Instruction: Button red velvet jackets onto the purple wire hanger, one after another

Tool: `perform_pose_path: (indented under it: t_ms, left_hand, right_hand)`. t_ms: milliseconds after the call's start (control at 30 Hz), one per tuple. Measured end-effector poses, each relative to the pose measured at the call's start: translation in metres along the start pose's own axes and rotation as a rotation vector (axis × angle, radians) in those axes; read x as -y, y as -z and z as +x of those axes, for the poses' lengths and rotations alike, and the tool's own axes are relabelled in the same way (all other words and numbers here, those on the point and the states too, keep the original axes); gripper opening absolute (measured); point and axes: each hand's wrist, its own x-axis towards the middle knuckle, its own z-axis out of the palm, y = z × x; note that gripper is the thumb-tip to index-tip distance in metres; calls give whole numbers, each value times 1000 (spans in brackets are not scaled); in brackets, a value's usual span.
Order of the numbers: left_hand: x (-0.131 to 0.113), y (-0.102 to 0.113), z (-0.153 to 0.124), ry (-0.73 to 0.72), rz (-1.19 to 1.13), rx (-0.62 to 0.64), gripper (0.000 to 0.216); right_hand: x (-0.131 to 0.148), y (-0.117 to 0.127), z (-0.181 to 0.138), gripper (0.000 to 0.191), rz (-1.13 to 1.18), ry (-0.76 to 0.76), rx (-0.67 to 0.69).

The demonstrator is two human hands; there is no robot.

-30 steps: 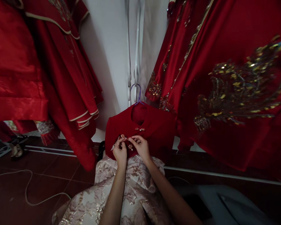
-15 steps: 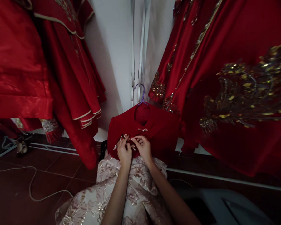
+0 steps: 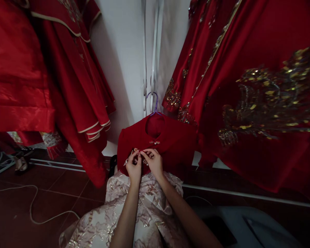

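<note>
A red collarless garment hangs on a purple hanger. Its front has a beaded frog fastener below the neckline and beaded ornaments lower down. At a lower fastener, largely hidden by the fingers, my left hand and my right hand meet with fingertips close together. Thumb and forefinger of each hand pinch there, both hands closed. A beaded ornament shows between the hands, and another sits left of the left hand.
Red garments hang on the left, and red gowns with gold sequins on the right. Pale patterned fabric lies across my lap. A white cord runs over the tiled floor, where shoes stand by a rack.
The fingertips have come closer together, covering the spot between them. My left hand has turned slightly, its forefinger and thumb pinching. The view has shifted slightly.
</note>
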Motion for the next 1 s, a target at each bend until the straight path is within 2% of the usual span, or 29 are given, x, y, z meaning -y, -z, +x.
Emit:
perform_pose_path:
  t_ms: [333,467,533,633,733,867,1000]
  left_hand:
    - [8,2,4,10,-54,15,34]
    - [9,0,5,22,-32,24,32]
    - [6,0,4,16,-29,6,32]
    - [0,3,-3,-33,53,-31,26]
    - [-6,9,-13,-161,207,72,15]
    - [-11,15,-23,-286,334,186,21]
    - [-13,17,-26,-362,405,271,24]
  right_hand:
    - [0,-3,3,25,-70,48,-24]
    - [-4,0,10,22,-100,25,34]
    - [-6,6,13,21,-91,12,115]
    - [-6,25,11,27,27,-19,313]
    - [-2,56,5,32,126,-78,474]
    - [0,97,0,26,1,-113,446]
    - [-12,111,-4,22,-149,-103,455]
